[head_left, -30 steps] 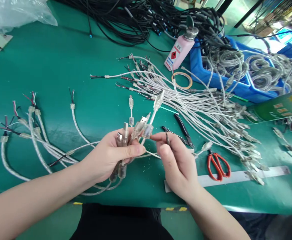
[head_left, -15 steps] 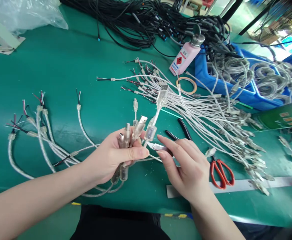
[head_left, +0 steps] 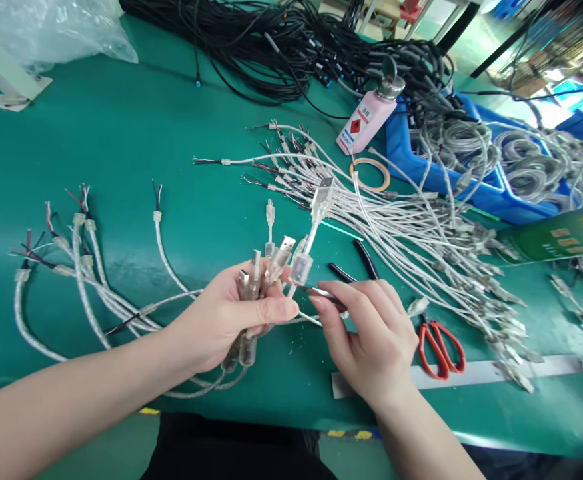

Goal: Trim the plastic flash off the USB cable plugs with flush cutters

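Tool [head_left: 324, 293] turned edge-on, tip unclear; right grip [head_left: 374, 327] pinches it, left grip [head_left: 221, 317] clasps cables [head_left: 278, 260].

Workshop: green bench [head_left: 96, 133], heaped black cables [head_left: 266, 57]

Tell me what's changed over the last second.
The right hand has rolled palm-down, bringing its slim metal tool leftward, close to the cable just below the clear block. Nothing was visibly let go. The left hand still grips its USB connectors; the red-handled scissors stayed put.
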{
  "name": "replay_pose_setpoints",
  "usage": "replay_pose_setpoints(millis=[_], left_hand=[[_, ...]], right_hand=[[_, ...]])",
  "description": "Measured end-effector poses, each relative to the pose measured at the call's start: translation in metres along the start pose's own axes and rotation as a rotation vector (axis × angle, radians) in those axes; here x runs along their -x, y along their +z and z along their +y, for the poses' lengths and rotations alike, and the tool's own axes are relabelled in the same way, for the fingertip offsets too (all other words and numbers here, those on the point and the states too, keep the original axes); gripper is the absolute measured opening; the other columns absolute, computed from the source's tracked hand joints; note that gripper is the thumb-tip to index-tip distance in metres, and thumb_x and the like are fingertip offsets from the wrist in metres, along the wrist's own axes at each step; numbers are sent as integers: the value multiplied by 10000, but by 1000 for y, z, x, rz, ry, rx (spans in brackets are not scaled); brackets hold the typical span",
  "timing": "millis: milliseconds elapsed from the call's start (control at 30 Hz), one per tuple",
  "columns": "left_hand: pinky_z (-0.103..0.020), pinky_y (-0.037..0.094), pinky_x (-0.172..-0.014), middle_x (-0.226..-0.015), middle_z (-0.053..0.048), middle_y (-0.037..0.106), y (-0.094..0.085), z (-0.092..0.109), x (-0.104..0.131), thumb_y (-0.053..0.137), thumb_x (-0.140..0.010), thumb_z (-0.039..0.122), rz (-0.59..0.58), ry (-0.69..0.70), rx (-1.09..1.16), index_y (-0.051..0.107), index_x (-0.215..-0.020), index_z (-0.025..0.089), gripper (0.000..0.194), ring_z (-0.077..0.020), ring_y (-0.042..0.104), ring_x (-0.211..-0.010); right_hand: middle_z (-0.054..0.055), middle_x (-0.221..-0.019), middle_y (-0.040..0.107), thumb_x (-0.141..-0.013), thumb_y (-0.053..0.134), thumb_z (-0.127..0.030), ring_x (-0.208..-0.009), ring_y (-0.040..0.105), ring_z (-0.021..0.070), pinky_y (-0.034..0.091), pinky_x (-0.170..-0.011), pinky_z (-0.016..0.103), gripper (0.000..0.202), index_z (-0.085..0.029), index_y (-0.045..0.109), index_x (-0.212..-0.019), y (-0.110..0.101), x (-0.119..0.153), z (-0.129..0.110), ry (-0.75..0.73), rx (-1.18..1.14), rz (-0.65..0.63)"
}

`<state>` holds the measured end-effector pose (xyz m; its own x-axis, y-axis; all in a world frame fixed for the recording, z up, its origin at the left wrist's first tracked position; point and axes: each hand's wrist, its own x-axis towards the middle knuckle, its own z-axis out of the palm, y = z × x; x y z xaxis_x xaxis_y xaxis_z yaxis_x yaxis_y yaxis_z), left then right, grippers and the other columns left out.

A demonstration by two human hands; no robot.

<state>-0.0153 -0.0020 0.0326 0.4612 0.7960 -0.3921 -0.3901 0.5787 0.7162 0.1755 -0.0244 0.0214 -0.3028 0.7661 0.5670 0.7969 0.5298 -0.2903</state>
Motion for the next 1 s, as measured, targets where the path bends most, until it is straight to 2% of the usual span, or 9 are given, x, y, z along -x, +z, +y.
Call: replay_pose_setpoints(millis=[100,267,333,433,533,700,1000], left_hand=[[-179,306,-447,-524,65,464,0,0,0,889,-656,287,12,14,-9,547,-645,142,371,-41,385,-450],[-189,319,-464,-547,67,481,1,-1,0,874,-649,218,69,74,-65,554,-646,143,329,-44,408,-464],[-190,339,-487,-590,66,528,0,-3,1,874,-638,177,78,92,-90,590,-716,151,296,-53,440,-501],[-211,418,-599,-626,63,579,0,-6,1,871,-633,144,90,93,-142,622,-825,173,315,-90,525,-597],[-240,453,-692,-635,58,597,0,-9,2,864,-637,137,106,96,-174,612,-823,183,317,-121,573,-668],[-231,437,-649,-606,68,584,2,-9,2,869,-632,139,109,101,-197,607,-847,183,342,-108,544,-613],[-225,392,-551,-614,60,554,5,-13,3,871,-639,174,131,98,-219,594,-887,202,373,-105,480,-566]], right_hand=[[71,-777,663,-944,605,-215,-696,573,174,448,-644,318,73,-152,640,-950,1,0,0,40,-111,-16],[32,-761,609,-994,482,-261,-647,546,136,455,-576,267,175,-169,630,-977,-2,0,-5,208,-564,-119],[15,-737,595,-978,525,-288,-603,525,122,452,-548,252,164,-176,643,-999,-3,0,-8,301,-666,-124],[-3,-739,645,-940,604,-226,-563,534,101,452,-519,220,93,-208,675,-998,-2,2,-13,443,-738,-105],[-9,-761,693,-920,631,-177,-612,596,110,478,-548,212,113,-240,709,-973,2,6,-17,507,-810,-87],[-6,-762,718,-893,667,-172,-643,638,126,506,-558,212,102,-239,733,-931,7,8,-21,572,-842,-48],[-14,-612,616,-880,619,-176,-522,539,106,435,-454,199,85,-191,676,-820,8,5,-28,554,-664,-22]])
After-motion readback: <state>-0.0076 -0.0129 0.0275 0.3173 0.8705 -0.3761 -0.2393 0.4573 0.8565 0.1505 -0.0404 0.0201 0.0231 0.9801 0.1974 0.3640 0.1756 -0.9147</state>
